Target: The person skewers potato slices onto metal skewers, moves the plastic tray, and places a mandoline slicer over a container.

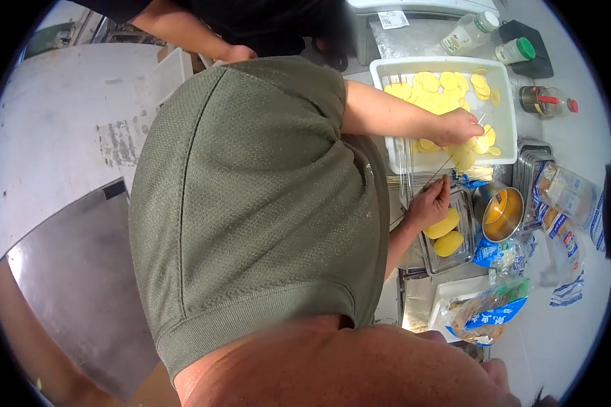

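My left hand (459, 127) is closed around yellow potato slices (463, 157), above the near edge of a white tub (512, 108). A thin skewer (440, 169) runs up to these slices. Its lower end is pinched in the fingers of my right hand (430, 205), beside the tub. Many loose potato slices (431, 102) lie in the tub. Below my right hand, a clear tray (466, 248) holds whole peeled potatoes (448, 243), partly covered by that hand. More thin skewers (406, 159) lie near the tub's left side.
A metal pot (495, 211) with orange-yellow contents stands beyond the tray. Stacked metal trays (533, 157), plastic food packets (489, 315) and jars (470, 32) line the far side. Another person's hand (239, 53) shows at the top, beside dark clothing.
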A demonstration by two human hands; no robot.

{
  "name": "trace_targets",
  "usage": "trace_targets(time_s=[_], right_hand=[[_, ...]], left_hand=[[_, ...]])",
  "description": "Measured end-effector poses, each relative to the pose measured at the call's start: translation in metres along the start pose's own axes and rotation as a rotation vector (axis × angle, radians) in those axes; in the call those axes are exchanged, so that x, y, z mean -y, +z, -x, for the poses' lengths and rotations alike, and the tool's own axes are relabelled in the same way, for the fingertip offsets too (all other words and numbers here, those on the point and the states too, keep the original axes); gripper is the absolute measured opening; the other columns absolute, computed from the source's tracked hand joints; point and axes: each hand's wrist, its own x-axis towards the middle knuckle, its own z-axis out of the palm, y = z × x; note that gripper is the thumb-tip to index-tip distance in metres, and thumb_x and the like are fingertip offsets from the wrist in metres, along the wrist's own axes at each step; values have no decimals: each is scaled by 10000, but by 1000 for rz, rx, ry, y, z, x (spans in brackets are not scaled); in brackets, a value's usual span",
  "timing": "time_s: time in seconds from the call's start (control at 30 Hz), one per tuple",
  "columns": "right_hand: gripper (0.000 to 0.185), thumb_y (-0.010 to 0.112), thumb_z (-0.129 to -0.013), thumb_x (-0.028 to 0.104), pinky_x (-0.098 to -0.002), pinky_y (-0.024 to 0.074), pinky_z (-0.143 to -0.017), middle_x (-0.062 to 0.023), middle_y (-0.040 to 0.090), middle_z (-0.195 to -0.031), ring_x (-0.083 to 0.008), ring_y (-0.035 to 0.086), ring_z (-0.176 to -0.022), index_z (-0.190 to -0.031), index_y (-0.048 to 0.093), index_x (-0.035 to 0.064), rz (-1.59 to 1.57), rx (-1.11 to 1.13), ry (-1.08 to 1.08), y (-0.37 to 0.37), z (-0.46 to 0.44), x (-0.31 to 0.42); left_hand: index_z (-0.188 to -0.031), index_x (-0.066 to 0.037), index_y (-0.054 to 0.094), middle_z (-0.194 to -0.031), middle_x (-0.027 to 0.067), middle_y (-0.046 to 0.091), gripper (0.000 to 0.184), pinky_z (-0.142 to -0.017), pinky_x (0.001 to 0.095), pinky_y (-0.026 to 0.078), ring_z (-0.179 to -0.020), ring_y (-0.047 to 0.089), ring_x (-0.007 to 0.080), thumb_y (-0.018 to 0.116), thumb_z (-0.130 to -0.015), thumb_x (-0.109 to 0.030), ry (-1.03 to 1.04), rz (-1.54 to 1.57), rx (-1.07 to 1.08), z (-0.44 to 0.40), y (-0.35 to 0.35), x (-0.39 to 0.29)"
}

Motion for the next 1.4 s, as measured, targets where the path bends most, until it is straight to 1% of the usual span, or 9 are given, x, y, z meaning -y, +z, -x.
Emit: trace_targets(time_s=[0.13, 0.27, 0.3, 0.4, 0.53, 0.7, 1.0, 1.13, 1.4], right_hand=[[311, 558, -906, 146, -292, 467, -628, -93, 601, -816, -162, 552, -669, -1153, 564, -44, 241, 54, -207, -2, -3, 2], [295, 534, -922, 182, -302, 481, -669, -120, 621, -854, -203, 578, -696, -1121, 563, -33, 265, 272, -153, -11, -4, -24], [278, 521, -928, 202, -313, 487, -693, -148, 647, -864, -237, 620, -751, -1071, 576, -30, 230, 329, 56, -13, -3, -11], [273, 510, -933, 224, -334, 487, -698, -160, 652, -857, -261, 634, -779, -1028, 586, -21, 369, 338, -107, -16, -6, -12], [268, 503, -922, 228, -392, 472, -745, -190, 639, -918, -360, 605, -840, -1002, 596, -10, 403, 555, -207, -9, -9, -10], [152, 582, -830, 187, -464, 428, -759, -158, 612, -929, -375, 545, -884, -856, 578, 38, 692, 527, -774, 20, -12, -16], [419, 596, -828, 341, -463, 399, -821, -152, 656, -947, -330, 569, -966, -1095, 560, 20, 1099, 567, -552, 41, -8, 14], [290, 582, -839, 323, -489, 448, -713, -164, 650, -837, -361, 606, -827, -921, 590, 45, 1147, 736, -461, 56, -30, -1], [216, 508, -893, 250, -490, 452, -660, -201, 622, -831, -407, 585, -780, -871, 557, 41, 999, 570, -398, 41, 5, 10]], left_hand=[[-943, 37, 596, -954, 189, 602, 399, -744, 373, 453, -846, 569, 281, 509, -842, -339, 40, -13, -62, -8, -12, 4], [-947, 33, 605, -992, 147, 618, 433, -714, 363, 467, -829, 589, 225, 514, -867, -382, -4, 42, -93, 4, -42, -25], [-952, 30, 610, -1009, 137, 622, 444, -709, 362, 471, -830, 596, 213, 515, -874, -396, -26, 129, -80, 8, -50, -29], [-979, 14, 621, -999, 118, 635, 459, -707, 354, 486, -832, 612, 193, 518, -888, -424, 86, -18, -81, -2, -94, -20], [-945, 9, 628, -875, 99, 650, 427, -708, 316, 503, -775, 623, 185, 525, -896, -402, 252, -43, -481, 19, -148, -6], [-906, 9, 625, -818, 79, 645, 340, -692, 294, 495, -745, 607, 153, 572, -877, -325, 165, -121, -532, 68, -169, 33], [-902, 4, 624, -796, 60, 639, 299, -671, 269, 471, -719, 575, 125, 604, -857, -291, 45, -130, -461, 109, -149, 68], [-904, -7, 630, -779, 45, 641, 289, -644, 270, 471, -695, 572, 112, 606, -854, -290, 68, -116, -317, 103, -145, 75], [-838, -19, 592, -757, 40, 603, 235, -635, 253, 482, -656, 559, 111, 614, -849, -252, -62, 219, -164, 95, -159, 92]])
